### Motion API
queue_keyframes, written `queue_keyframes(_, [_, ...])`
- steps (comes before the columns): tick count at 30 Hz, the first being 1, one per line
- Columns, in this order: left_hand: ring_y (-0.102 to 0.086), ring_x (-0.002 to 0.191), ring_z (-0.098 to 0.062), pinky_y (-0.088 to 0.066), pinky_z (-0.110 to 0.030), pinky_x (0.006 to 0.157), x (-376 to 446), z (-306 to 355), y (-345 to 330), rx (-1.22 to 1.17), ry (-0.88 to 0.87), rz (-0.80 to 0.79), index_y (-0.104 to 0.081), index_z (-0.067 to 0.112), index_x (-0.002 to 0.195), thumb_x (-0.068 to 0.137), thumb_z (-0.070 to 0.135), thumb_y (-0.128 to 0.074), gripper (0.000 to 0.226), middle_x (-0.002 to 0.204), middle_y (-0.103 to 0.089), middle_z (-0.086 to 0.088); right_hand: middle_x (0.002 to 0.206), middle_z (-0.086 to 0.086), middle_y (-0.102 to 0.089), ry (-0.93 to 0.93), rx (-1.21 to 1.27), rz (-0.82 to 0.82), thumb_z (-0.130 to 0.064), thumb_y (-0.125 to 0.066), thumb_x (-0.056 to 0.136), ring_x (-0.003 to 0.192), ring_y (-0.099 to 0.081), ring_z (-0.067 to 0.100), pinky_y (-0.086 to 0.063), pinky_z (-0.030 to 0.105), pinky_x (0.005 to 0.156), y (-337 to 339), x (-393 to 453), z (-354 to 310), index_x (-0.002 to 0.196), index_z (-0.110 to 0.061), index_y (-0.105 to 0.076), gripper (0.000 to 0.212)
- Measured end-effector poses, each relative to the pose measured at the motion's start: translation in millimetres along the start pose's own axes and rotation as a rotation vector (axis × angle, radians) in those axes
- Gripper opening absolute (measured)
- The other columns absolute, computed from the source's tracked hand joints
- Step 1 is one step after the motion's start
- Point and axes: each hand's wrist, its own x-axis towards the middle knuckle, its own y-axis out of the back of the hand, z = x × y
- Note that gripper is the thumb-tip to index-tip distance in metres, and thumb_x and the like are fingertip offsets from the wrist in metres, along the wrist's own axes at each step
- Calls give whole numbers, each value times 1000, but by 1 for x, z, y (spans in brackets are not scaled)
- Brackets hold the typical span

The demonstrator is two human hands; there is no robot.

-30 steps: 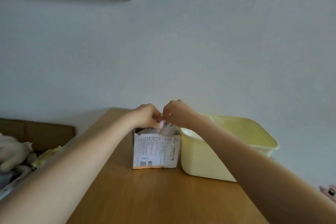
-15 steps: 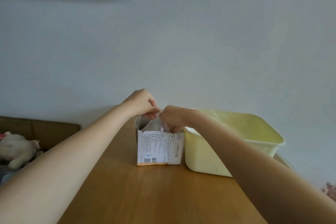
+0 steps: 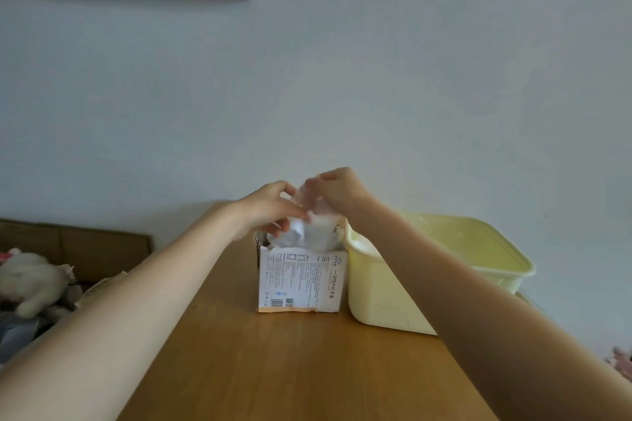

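Right hand [image 3: 337, 191] risen since earlier, pinching clear glove [image 3: 313, 212] above box [image 3: 301, 280]; left hand [image 3: 270, 208] pinches it lower.

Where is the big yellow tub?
In the head view, the pale yellow plastic tub stands on the wooden table, right of centre. It is just to the right of the small white cardboard box.

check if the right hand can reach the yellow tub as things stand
Probably yes: the right hand pinches a clear glove above the box, and the yellow tub stands beside it with nothing between.
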Motion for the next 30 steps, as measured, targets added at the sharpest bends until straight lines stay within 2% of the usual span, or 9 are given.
queue_keyframes(4, [-45, 32, 0, -36, -12, 37, 6, 2, -7, 92, -69, 16, -55, 10, 85, 91, 13, -58, 8, 46, -57, 6, 67, 11, -57, -14, 352, 107, 3, -43, 93, 49, -57, 13, -44, 17, 45, 15, -2, -9, 65, -2, -52, 30])
queue_keyframes(9, [-53, 49, -5, -39, -13, 42, 12, 3, -1, 312, -47, -6, -61, 11, 90, 87, 11, -62, 3, 79, -67, -1, 55, 3, -59, 31, 749, 374, -2, -42, 95, 30, -45, 5, -34, 14, 33, 52, 3, -13, 69, -9, -48, 27])
queue_keyframes(12, [-54, 53, -12, -42, -19, 47, 17, 0, 1, 236, -19, 203, -60, 13, 98, 89, 9, -58, 10, 93, -64, -6, 43, -7, -57, 69, 572, 324, -6, -50, 94, 32, -39, 4, -27, 13, 35, 72, -4, -8, 78, -11, -55, 17])
queue_keyframes(15, [-53, 56, -12, -45, -20, 48, 18, 18, -4, -56, -116, 334, -55, 13, 115, 94, 15, -53, 22, 112, -57, -5, 50, -5, -60, 121, 243, 132, -4, -54, 90, 39, -36, 6, -25, 16, 39, 82, -13, -1, 88, -14, -64, 14])
queue_keyframes(18, [-57, 59, -9, -46, -15, 48, 9, 49, -20, -348, -217, 74, -49, 22, 128, 93, 31, -55, 36, 119, -54, 4, 58, -3, -61, 145, -12, -39, -5, -55, 89, 40, -35, 5, -25, 15, 40, 83, -21, 1, 93, -16, -67, 16])
queue_keyframes(21, [-56, 54, -4, -42, -14, 46, 5, 66, -38, -321, -228, -175, -56, 20, 122, 86, 37, -61, 40, 94, -59, 5, 67, 5, -58, 185, -18, -108, -9, -55, 92, 48, -38, 10, -27, 18, 43, 85, -26, 0, 88, -15, -67, 13])
queue_keyframes(24, [-45, 45, -2, -34, -13, 40, 9, 66, -41, -273, -193, -165, -63, 16, 104, 83, 33, -65, 27, 77, -59, 5, 73, 12, -56, 182, -11, -95, -9, -58, 90, 51, -40, 13, -31, 19, 45, 95, -30, 2, 97, -12, -67, 12])
queue_keyframes(27, [-38, 43, -2, -30, -12, 38, 11, 63, -40, -224, -152, -137, -64, 14, 89, 83, 26, -68, 13, 67, -54, 6, 75, 8, -63, 92, -6, -128, -3, -62, 86, 49, -46, 10, -36, 18, 45, 113, -34, 5, 109, -12, -61, 25])
queue_keyframes(30, [-40, 51, -5, -32, -12, 40, 14, 62, -42, -225, -157, -12, -62, 13, 92, 89, 25, -63, 12, 84, -59, 3, 75, 2, -69, -38, -173, -132, -12, -67, 85, 61, -57, 10, -45, 19, 55, 121, -37, 10, 98, -8, -65, 14])
